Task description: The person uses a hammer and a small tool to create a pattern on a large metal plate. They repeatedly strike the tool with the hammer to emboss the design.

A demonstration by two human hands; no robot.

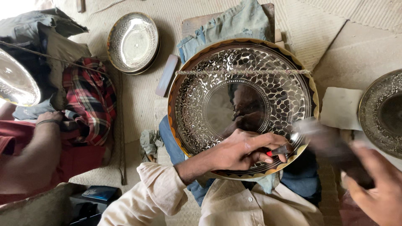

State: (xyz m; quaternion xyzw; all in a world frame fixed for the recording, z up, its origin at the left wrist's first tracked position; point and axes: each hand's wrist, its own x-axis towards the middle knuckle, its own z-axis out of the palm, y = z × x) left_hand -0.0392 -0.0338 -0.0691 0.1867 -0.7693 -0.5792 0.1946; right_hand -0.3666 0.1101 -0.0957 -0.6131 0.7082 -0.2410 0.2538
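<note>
- Head view: we look down on a big engraved metal plate [243, 106], propped on denim cloth [234, 25] over the lap, w/ a twine cord [243, 72] stretched across its upper part.
- Our left hand [243, 148] rests on the plate's lower rim, fingers pinched round a small dark chisel [281, 150]; tip touches the rim at lower right.
- Our right hand [377, 188] is blurred at the lower right, closed round a dark hammer handle [335, 146]; hammer head [302, 127] smeared just beside the chisel top.
- Plate centre is smooth & mirror-like; surrounding band has scale-like pattern, edge is gold-black.
- Smaller metal bowl [133, 42] lies on the mat [138, 104] upper left, well apart.
- Another patterned plate [383, 111] at right edge, near a pale block [340, 108].
- Another person's arm [37, 142] at left, by a red plaid cloth [90, 100].
</note>
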